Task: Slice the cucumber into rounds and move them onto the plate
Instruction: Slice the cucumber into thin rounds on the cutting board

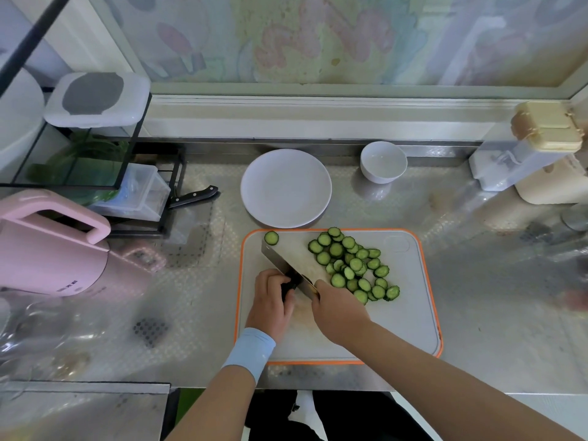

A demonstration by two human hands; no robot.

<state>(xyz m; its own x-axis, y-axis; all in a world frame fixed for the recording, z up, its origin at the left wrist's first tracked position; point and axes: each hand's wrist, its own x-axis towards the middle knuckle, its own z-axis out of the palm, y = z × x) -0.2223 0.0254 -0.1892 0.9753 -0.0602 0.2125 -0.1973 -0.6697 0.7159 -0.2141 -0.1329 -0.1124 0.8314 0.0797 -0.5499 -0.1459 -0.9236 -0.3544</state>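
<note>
The left hand (270, 300) grips the black handle of the cleaver (286, 259). The right hand (340, 310) touches its broad steel blade, but the fingers are hidden, so I cannot tell its grip. Thin, slick cucumber rounds (353, 265) lie heaped on the matte cutting board (404, 313), just nearer than the glossy round plate (286, 189). If scooped, they may slide off the smooth blade, and the edge could nick that right hand.

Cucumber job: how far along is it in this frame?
Slicing looks done: the cucumber rounds lie heaped on the cutting board, and no uncut piece shows. In hand: the left hand grips the cleaver, and the right hand is against its blade. Left to do: the plate holds nothing, so every round must still be moved.
</note>
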